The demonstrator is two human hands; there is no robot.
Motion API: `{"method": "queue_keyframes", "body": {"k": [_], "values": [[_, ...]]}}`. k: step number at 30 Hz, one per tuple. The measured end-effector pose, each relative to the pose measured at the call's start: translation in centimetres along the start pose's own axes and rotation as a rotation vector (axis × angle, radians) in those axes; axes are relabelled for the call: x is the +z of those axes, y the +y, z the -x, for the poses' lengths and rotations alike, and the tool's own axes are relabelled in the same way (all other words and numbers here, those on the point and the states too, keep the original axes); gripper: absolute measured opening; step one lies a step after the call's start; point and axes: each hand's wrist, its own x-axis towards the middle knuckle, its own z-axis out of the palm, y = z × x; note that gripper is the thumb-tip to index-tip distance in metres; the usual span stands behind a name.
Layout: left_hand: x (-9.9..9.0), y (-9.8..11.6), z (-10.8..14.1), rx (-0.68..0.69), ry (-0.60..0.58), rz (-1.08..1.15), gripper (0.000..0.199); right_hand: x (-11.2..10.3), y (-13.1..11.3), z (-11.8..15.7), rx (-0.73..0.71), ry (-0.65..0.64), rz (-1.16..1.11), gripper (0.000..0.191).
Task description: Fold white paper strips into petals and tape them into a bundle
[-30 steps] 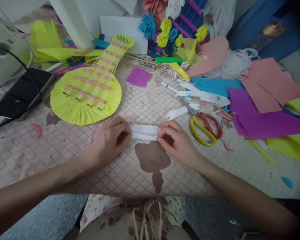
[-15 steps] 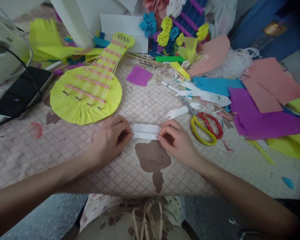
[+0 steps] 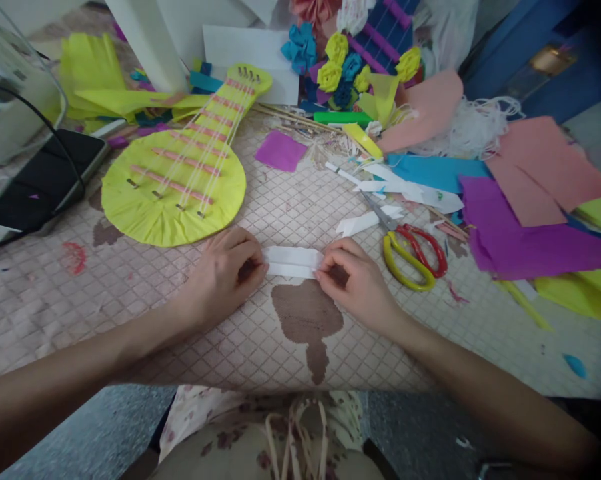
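Note:
A folded white paper strip (image 3: 293, 261) is stretched between my hands, low over the patterned tablecloth (image 3: 215, 353). My left hand (image 3: 227, 267) pinches its left end between thumb and fingers. At the opposite end my right hand (image 3: 353, 280) has the same closed pinch. A crease runs lengthwise along the strip. Just beyond my left hand lies a yellow paper-covered toy lute (image 3: 175, 193) with white strings and pink crossbars. Scissors (image 3: 407, 257) with one yellow and one red handle lie to the right of my right hand, beside white paper scraps (image 3: 367, 220).
Purple paper (image 3: 525, 233), pink paper (image 3: 545, 167) and a tangle of white string (image 3: 480, 127) cover the right side. Paper flowers (image 3: 335, 63) stand at the back. A dark phone (image 3: 45, 180) with a cable over it lies at far left. A purple square (image 3: 280, 150) lies near the middle.
Both hands keep their pinch on the paper strip, which stays almost in the same place. The whole view has shifted very slightly.

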Motion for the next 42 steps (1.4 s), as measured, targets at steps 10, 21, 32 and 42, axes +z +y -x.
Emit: {"method": "queue_keyframes", "body": {"k": [10, 21, 32, 42], "values": [[0.3, 0.0, -0.1, -0.022, -0.012, -0.080, 0.008, -0.2, -0.1, 0.0, 0.009, -0.022, -0.014, 0.014], [-0.1, -0.6, -0.1, -0.009, -0.050, 0.057, 0.014, -0.6, -0.3, -0.1, -0.002, -0.104, -0.056, 0.016], [0.0, 1.3, -0.9, -0.068, -0.063, -0.184, 0.029, 1.1, -0.8, -0.8, 0.034, 0.041, 0.109, 0.018], [0.4, 0.9, -0.9, -0.065, -0.052, -0.198, 0.013, 0.9, -0.6, -0.7, 0.018, 0.007, 0.123, 0.014]]}}
